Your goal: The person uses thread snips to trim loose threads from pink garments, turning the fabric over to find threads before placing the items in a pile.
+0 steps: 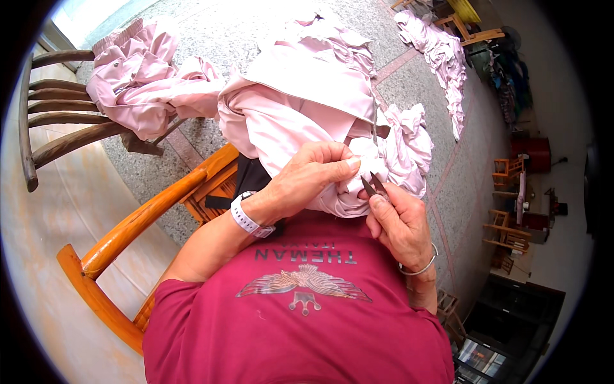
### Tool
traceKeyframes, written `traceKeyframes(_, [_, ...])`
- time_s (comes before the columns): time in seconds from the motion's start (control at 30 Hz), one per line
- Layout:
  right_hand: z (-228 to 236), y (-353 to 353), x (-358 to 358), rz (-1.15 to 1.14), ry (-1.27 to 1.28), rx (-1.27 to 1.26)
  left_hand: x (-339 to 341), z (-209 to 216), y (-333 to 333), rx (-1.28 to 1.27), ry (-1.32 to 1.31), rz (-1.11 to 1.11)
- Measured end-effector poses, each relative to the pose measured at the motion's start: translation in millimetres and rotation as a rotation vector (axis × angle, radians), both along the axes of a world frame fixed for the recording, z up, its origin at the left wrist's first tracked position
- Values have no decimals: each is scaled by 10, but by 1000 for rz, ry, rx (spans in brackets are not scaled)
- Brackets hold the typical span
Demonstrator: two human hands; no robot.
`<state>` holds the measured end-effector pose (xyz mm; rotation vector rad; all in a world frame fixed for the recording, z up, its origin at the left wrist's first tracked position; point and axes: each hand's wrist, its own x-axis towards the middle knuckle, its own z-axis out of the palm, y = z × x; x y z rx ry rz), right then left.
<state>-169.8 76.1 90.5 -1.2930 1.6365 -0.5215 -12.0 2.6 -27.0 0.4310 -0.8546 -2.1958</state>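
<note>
Pale pink garment cloth (281,125) lies bunched over my lap and spreads away from me. My left hand (304,176) is closed, with thumb and index finger pinching a fold of it. In my right hand (404,227) is a pair of thread snips (377,185), dark and small. Their tips point away from me and stand slightly apart, close beside the pinched fold. Whether the blades touch the cloth I cannot tell. Part of the snips is hidden in my right palm. A white watch is on my left wrist, a metal bangle on my right.
At the left, more pink garments (137,83) lie on a wooden chair (70,105). An orange wooden armrest (153,208) runs beside my left arm. Another pink pile (438,54) lies on the speckled floor (211,38) at the far right. Small wooden stools (508,227) stand along the right.
</note>
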Motion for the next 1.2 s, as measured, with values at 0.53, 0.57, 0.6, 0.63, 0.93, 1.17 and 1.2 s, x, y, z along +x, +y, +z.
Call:
traceKeyframes(0.53, [-42,13,-17,-25,-30,0,-4,-3,4,12,17,4])
traceKeyframes(0.57, [-45,13,-25,-24,-30,1,-5,-6,4,10,15,2])
traceKeyframes(0.6, [-46,14,-29,-23,-29,2,-7,-8,4,8,14,-1])
traceKeyframes(0.63, [-44,14,-29,-21,-21,1,-10,-16,4,4,17,1])
traceKeyframes(0.93, [-41,-33,-16,-32,-8,36,-23,-47,0,16,5,9])
traceKeyframes(1.17, [-159,-29,-34,-32,-49,-34,-28,-57,0,64,60,-9])
traceKeyframes(1.2, [-159,-31,-27,-29,-43,-37,-22,-44,3,76,64,-10])
